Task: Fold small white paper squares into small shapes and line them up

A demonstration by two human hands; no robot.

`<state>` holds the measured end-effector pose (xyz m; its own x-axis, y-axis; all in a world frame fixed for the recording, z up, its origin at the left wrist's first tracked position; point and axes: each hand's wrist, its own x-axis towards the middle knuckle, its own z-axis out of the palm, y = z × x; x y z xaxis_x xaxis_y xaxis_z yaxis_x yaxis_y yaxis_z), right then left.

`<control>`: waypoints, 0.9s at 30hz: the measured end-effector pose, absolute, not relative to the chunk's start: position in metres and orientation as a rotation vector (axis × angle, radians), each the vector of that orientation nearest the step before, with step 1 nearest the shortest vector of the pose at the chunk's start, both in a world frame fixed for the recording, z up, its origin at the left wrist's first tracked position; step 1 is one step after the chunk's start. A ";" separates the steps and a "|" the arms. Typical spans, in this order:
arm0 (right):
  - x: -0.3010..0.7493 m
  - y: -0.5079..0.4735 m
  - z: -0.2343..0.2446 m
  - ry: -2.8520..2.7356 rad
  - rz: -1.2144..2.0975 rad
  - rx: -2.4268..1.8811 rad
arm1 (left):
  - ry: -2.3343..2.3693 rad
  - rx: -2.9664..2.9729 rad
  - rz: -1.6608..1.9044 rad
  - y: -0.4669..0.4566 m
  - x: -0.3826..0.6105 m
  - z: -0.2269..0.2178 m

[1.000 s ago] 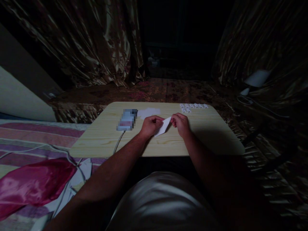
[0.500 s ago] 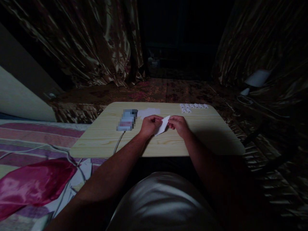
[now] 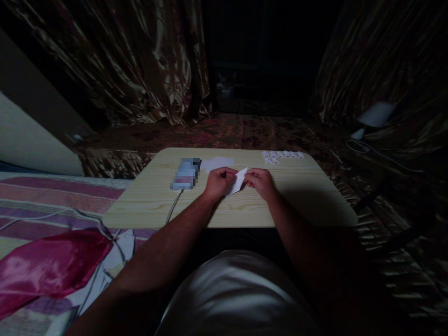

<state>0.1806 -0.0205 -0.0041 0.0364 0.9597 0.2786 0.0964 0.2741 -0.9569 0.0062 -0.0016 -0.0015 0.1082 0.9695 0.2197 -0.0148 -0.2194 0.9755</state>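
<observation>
A small white folded paper point(image 3: 238, 182) is held between both my hands over the light wooden table point(image 3: 308, 200). My left hand point(image 3: 219, 183) is closed on the paper's left side. My right hand point(image 3: 261, 183) pinches its upper right edge. More white paper point(image 3: 217, 163) lies flat just beyond my left hand. Several small folded white pieces point(image 3: 282, 156) sit in rows at the table's far right edge.
A blurred phone-like object point(image 3: 185, 174) with a white cable point(image 3: 174, 206) lies on the table's left part. A striped bedcover point(image 3: 45, 205) and a pink cloth point(image 3: 49, 266) are at the left. Dark patterned curtains hang behind; a white lamp point(image 3: 374, 115) stands at the right.
My right hand has slid a little leftward along the paper's top edge, and the paper's tip has shifted left with it. The left hand has stayed in place.
</observation>
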 end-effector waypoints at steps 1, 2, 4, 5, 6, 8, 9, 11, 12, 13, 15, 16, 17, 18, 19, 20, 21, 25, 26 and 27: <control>0.180 -0.021 -0.004 -1.359 0.914 -1.093 | 1.013 1.417 1.286 -0.001 0.006 -0.002; 0.180 -0.021 -0.004 -1.360 0.909 -1.097 | 1.013 1.416 1.285 -0.001 0.006 -0.002; 0.180 -0.021 -0.004 -1.359 0.906 -1.093 | 1.009 1.411 1.281 -0.001 0.006 -0.002; 0.180 -0.021 -0.004 -1.354 0.909 -1.088 | 1.008 1.408 1.280 -0.001 0.006 -0.001; 0.180 -0.021 -0.003 -1.346 0.917 -1.084 | 1.006 1.406 1.280 -0.002 0.006 -0.001; 0.180 -0.022 -0.002 -1.342 0.956 -1.080 | 0.999 1.406 1.273 -0.003 0.007 0.001; 0.180 -0.022 -0.002 -1.347 0.986 -1.080 | 0.992 1.409 1.268 -0.004 0.007 0.001; 0.179 -0.022 -0.001 -1.373 1.047 -1.076 | 0.967 1.419 1.244 -0.006 0.008 0.002; 0.179 -0.022 -0.001 -1.387 1.068 -1.070 | 0.950 1.426 1.226 -0.007 0.009 0.003; 0.179 -0.022 -0.001 -1.393 1.079 -1.065 | 0.934 1.432 1.211 -0.008 0.009 0.003; 0.179 -0.021 -0.001 -1.387 1.085 -1.060 | 0.902 1.444 1.192 -0.009 0.010 0.003; 0.180 -0.021 -0.001 -1.379 1.087 -1.061 | 0.890 1.448 1.192 -0.009 0.010 0.003; 0.180 -0.020 -0.001 -1.371 1.089 -1.061 | 0.881 1.452 1.197 -0.009 0.011 0.003; 0.180 -0.020 -0.002 -1.364 1.092 -1.061 | 0.877 1.457 1.201 -0.009 0.011 0.003; 0.180 -0.019 -0.002 -1.356 1.090 -1.059 | 0.879 1.462 1.201 -0.009 0.011 0.003; 0.181 -0.019 -0.003 -1.349 1.084 -1.058 | 0.887 1.465 1.202 -0.009 0.011 0.004; 0.181 -0.018 -0.003 -1.338 1.077 -1.059 | 0.900 1.465 1.204 -0.009 0.011 0.004; 0.181 -0.018 -0.005 -1.290 1.058 -1.056 | 0.936 1.453 1.212 -0.008 0.011 0.005; 0.181 -0.018 -0.005 -1.280 1.059 -1.052 | 0.936 1.452 1.212 -0.008 0.011 0.005; 0.181 -0.018 -0.005 -1.271 1.061 -1.047 | 0.934 1.454 1.212 -0.008 0.011 0.004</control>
<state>0.1810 -0.0175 -0.0050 0.0157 0.9793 0.2018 -0.0235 0.2021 -0.9791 0.0107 -0.0076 0.0044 0.2044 0.9539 0.2196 -0.0307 -0.2180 0.9755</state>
